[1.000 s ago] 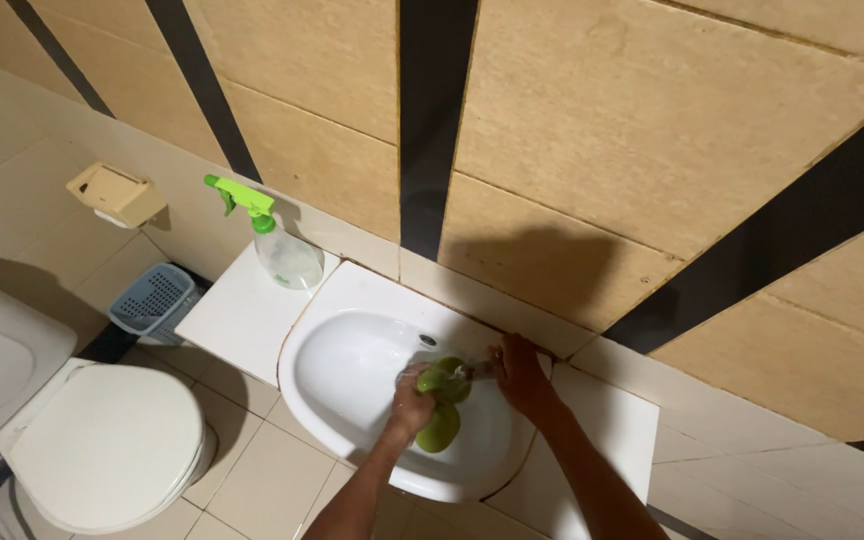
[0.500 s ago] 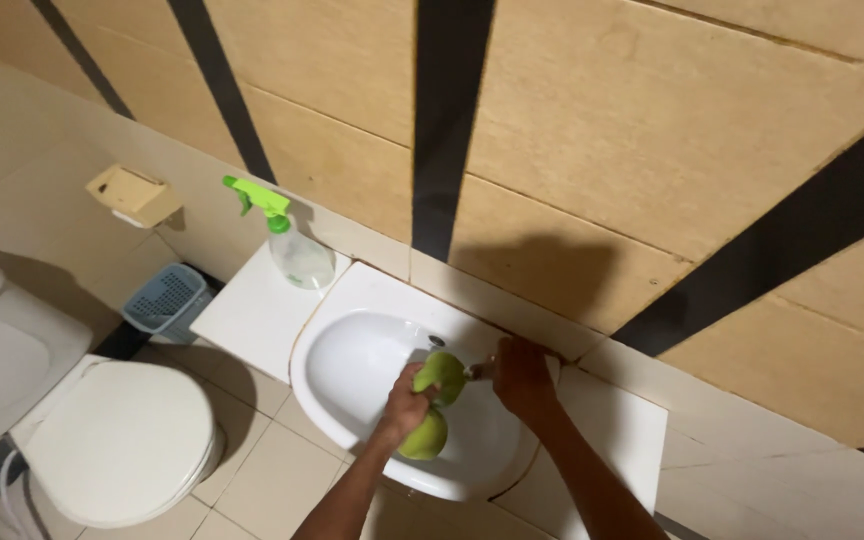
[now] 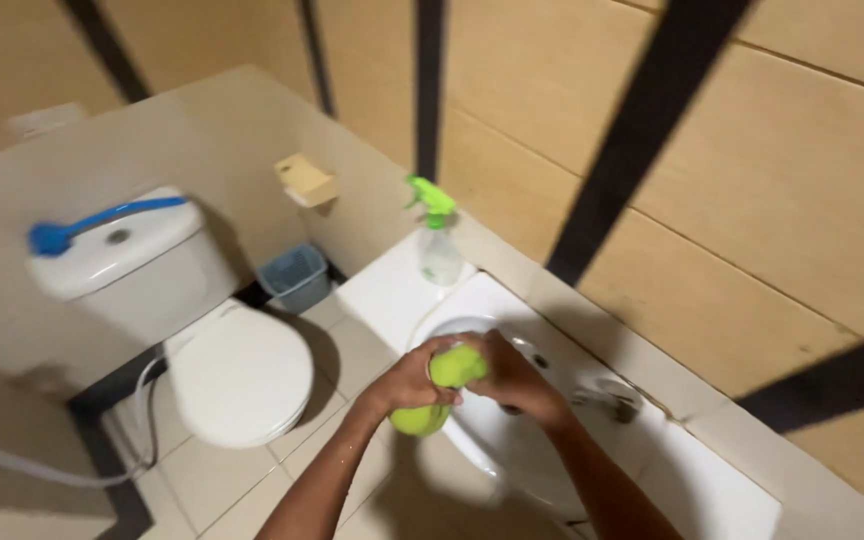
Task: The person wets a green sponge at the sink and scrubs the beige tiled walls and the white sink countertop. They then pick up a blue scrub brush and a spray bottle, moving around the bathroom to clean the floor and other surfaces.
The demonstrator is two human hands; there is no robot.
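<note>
Both hands close around a wadded green cloth (image 3: pixel 439 390) over the white sink (image 3: pixel 512 455): the left hand (image 3: pixel 407 385) grips its lower end, the right hand (image 3: pixel 514 378) its upper, long axis running steeply upward. A green-topped spray bottle (image 3: pixel 438 243) stands behind on the counter (image 3: pixel 387 290).

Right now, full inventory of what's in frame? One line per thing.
cloth: 1, lime green, gripped in both hands over the sink
sink: 1, white, in the counter by the wall
tap: 1, metal, at the sink's back rim
spray bottle: 1, clear with green trigger, on the counter left of the sink
counter: 1, white, along the tiled wall
bin: 1, blue-grey, on the floor by the toilet
toilet: 1, white, lid shut
brush: 1, blue, lying on the cistern
paper holder: 1, tan, on the wall
left hand: on the cloth
right hand: on the cloth
</note>
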